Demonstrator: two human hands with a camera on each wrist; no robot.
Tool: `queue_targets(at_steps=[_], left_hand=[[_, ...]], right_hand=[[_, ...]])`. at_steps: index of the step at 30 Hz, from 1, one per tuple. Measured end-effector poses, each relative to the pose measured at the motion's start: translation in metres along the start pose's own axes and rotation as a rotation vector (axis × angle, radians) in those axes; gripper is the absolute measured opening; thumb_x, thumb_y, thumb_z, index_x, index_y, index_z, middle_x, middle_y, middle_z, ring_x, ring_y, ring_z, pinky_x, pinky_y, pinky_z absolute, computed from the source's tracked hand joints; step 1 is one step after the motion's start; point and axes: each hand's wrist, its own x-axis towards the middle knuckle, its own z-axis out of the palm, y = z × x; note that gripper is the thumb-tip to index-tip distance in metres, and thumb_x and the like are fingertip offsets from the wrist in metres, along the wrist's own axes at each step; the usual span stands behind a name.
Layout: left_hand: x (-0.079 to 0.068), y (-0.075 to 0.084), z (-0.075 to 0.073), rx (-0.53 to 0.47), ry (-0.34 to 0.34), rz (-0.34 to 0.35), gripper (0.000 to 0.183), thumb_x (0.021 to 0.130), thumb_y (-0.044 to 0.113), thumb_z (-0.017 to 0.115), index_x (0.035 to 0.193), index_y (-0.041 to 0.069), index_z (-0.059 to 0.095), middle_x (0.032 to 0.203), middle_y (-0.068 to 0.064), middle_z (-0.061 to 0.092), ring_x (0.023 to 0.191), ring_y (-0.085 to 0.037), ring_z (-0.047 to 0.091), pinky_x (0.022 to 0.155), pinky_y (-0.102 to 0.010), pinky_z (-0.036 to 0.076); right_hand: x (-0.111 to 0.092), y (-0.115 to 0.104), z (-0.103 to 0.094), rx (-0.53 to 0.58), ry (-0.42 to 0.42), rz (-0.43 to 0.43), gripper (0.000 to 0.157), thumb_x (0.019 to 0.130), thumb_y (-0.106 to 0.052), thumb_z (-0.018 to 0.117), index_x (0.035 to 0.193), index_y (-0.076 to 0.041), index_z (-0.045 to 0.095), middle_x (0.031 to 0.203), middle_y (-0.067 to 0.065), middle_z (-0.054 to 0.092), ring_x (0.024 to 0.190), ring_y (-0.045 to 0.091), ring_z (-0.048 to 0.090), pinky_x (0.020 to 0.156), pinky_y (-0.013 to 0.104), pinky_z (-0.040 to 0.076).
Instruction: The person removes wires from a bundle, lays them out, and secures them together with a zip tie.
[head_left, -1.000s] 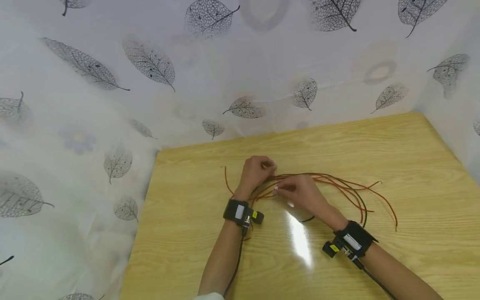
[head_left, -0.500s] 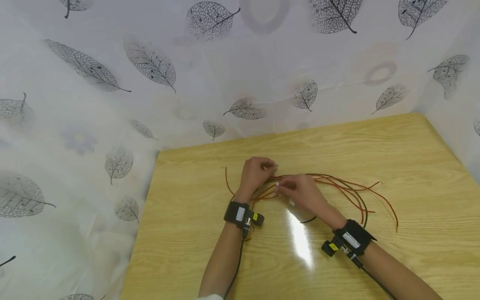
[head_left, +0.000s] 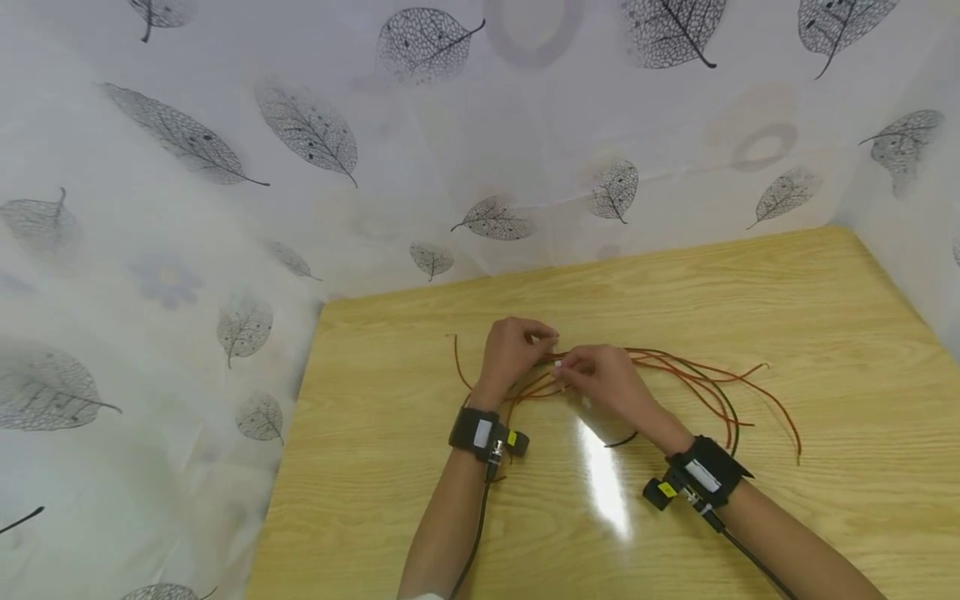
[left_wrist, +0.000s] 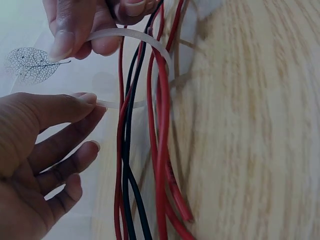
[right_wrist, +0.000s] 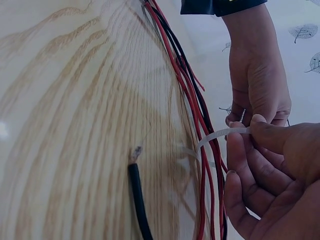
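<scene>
A translucent white cable tie (left_wrist: 131, 33) curves in an unfastened loop around a bundle of red wires (left_wrist: 162, 125) and black wires (left_wrist: 127, 145). My left hand (head_left: 512, 354) pinches one end between thumb and fingertips, on the far side of the bundle. The other end is pinched by my right hand (head_left: 609, 382), close beside the left. In the right wrist view the ribbed strap (right_wrist: 215, 136) runs from the right thumb and finger over the wires. The left fingertips are partly hidden there.
The wires fan out on the wood-grain table (head_left: 787, 317), past both hands. One black wire (right_wrist: 137, 195) with a bared end lies nearer the person. A leaf-patterned sheet (head_left: 540, 150) hangs behind the table. Each wrist wears a strapped camera with a cable.
The right fingertips have shifted slightly, and a small white part of the tie shows more plainly at them. Otherwise hands and wires stay nearly in place; the head view drifts a little.
</scene>
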Motion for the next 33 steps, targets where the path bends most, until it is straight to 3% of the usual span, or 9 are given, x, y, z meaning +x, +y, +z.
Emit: queue_targets(at_steps=[15,33], left_hand=[[-0.0046,-0.0028,0.0025,0.075,0.018,0.061,0.008,0.085,0.029,0.075,0.088,0.024,0.081,0.083,0.012,0.076,0.055,0.001,0.059,0.046,-0.018,0.044],[-0.0105,0.0029,0.0001,0.138,0.020,0.113,0.008,0.085,0.029,0.075,0.088,0.025,0.081,0.075,0.010,0.075,0.053,0.001,0.057,0.045,-0.016,0.041]], right_hand=[[0.0032,0.0046,-0.0002,-0.008,0.046,-0.072,0.016,0.094,-0.017,0.066,0.092,-0.005,0.077,0.076,0.002,0.076,0.063,0.019,0.070,0.051,0.025,0.048],[0.0054,0.0031,-0.0041,0.000,0.043,-0.039,0.020,0.096,-0.020,0.064,0.094,-0.005,0.077,0.075,0.006,0.075,0.060,0.021,0.070,0.046,0.025,0.047]])
